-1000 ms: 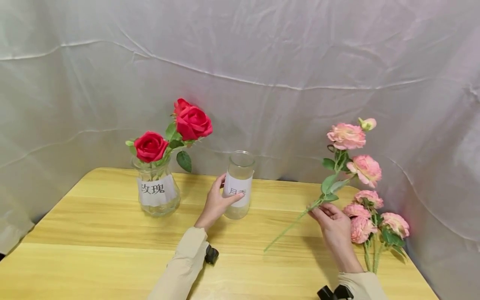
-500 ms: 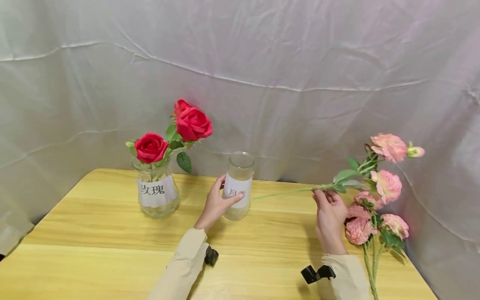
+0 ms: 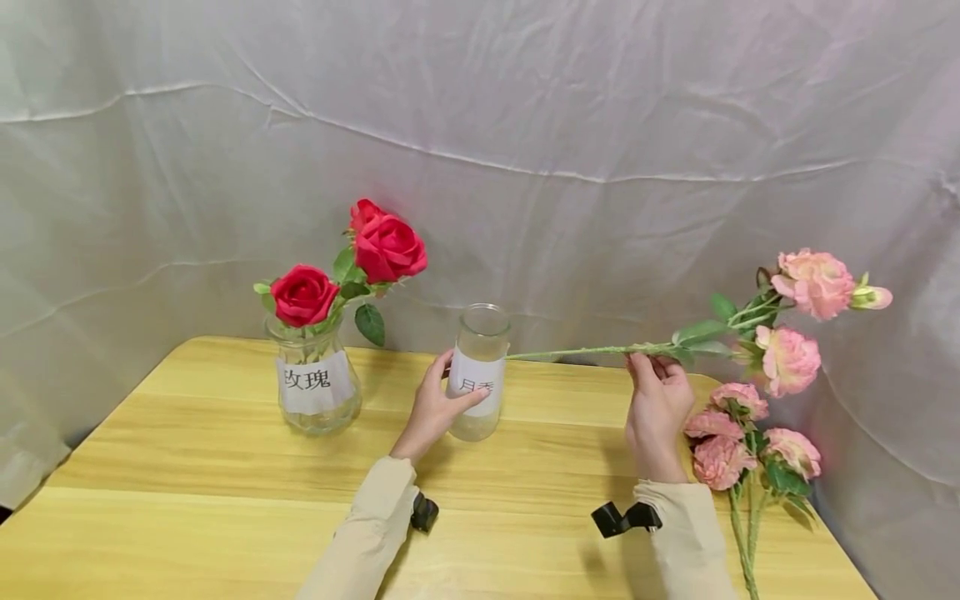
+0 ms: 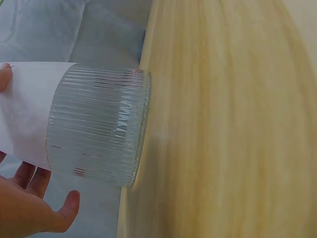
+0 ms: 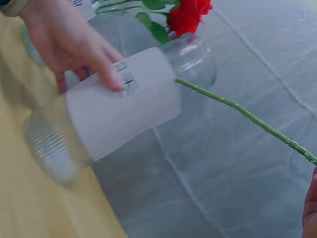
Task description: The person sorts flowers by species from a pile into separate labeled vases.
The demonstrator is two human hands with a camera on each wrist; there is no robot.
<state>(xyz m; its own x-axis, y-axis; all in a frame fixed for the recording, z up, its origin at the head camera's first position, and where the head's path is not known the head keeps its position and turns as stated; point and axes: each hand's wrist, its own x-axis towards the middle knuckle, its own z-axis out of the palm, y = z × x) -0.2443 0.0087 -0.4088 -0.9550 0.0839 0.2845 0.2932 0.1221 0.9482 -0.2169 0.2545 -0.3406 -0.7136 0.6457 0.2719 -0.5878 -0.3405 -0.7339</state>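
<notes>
A clear glass vase with a white paper label stands upright mid-table. Around its labelled part my left hand curves, the thumb across the label; the left wrist view shows the ribbed glass base. My right hand pinches the green stem of a pink artificial flower spray near its leaves. That spray lies almost level, blooms to the right. Its bare stem points left, the tip overlapping the vase just below the neck in the right wrist view.
At the left, a flared glass vase with a label holds red roses. More pink flowers lie on the wooden table at the right, stems toward the front edge. A grey cloth hangs behind.
The spray has swung from slanting upward to nearly level, its blooms going right and its stem tip rising to the vase. My right hand has turned and moved forward. The left hand stays put.
</notes>
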